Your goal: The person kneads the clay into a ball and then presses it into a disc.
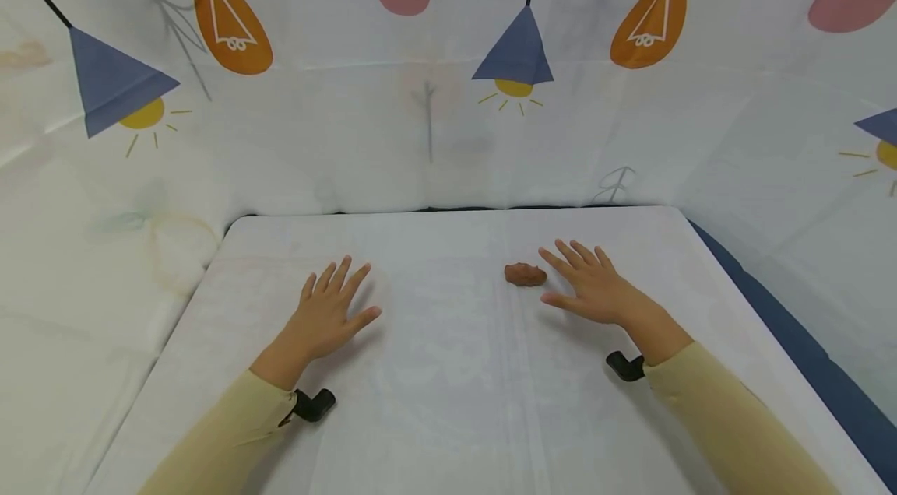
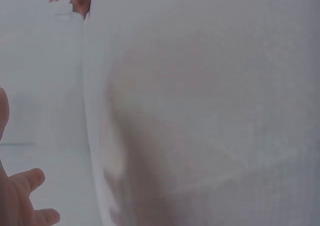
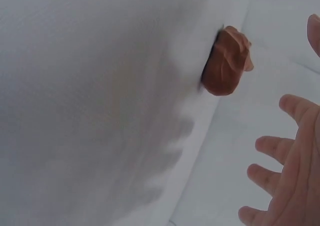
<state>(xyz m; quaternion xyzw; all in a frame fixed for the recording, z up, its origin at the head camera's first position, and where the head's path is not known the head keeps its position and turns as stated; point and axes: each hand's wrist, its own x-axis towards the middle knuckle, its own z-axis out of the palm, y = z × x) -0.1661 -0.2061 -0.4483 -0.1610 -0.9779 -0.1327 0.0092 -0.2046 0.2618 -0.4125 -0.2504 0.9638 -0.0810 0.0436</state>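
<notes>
A small reddish-brown lump (image 1: 525, 274), lumpy and creased like clay or dough, lies on the white-covered table. Just right of it in the head view is the right hand (image 1: 592, 289), fingers spread and empty, with its shadow on the cloth below. The right wrist view shows the same lump (image 3: 226, 60) apart from the spread fingers (image 3: 275, 148). On the left side of the table, the left hand (image 1: 328, 317) hovers with fingers spread, holding nothing. In the left wrist view its fingers (image 2: 30, 178) show at the left edge, and the lump (image 2: 81, 1) sits far off at the top.
A white cloth covers the table (image 1: 448, 401). Behind it hangs a white curtain (image 1: 336, 145) printed with lamps and bulbs. Dark blue material (image 1: 785, 331) shows beyond the right table edge. Small black devices (image 1: 315, 405) stick out at both cuffs.
</notes>
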